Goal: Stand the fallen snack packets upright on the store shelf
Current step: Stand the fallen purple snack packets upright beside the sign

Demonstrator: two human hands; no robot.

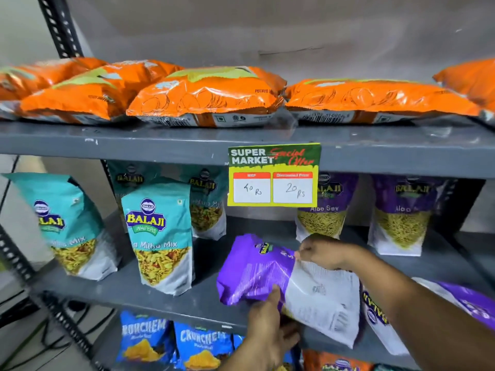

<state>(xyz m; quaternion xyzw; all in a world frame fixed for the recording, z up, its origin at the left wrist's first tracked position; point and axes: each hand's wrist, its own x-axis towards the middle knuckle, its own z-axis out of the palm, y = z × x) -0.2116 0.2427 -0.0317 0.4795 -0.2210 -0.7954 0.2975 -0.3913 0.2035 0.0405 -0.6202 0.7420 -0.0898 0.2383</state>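
Observation:
A purple and white snack packet (292,285) is tilted above the front of the grey middle shelf (171,303), its printed back facing me. My left hand (267,330) grips its lower edge from below. My right hand (321,253) pinches its upper edge. Another purple packet (380,319) lies flat at the right, partly under my right arm. Two purple Aloo Sev packets (321,212) (404,215) stand upright at the back. Teal Mitha Mix packets (160,236) stand upright on the left.
Orange chip bags (209,95) lie flat along the top shelf. A yellow-green price tag (273,175) hangs from that shelf's edge. Blue Crunchem bags (144,341) stand on the shelf below. A slotted black upright (16,263) runs down the left side.

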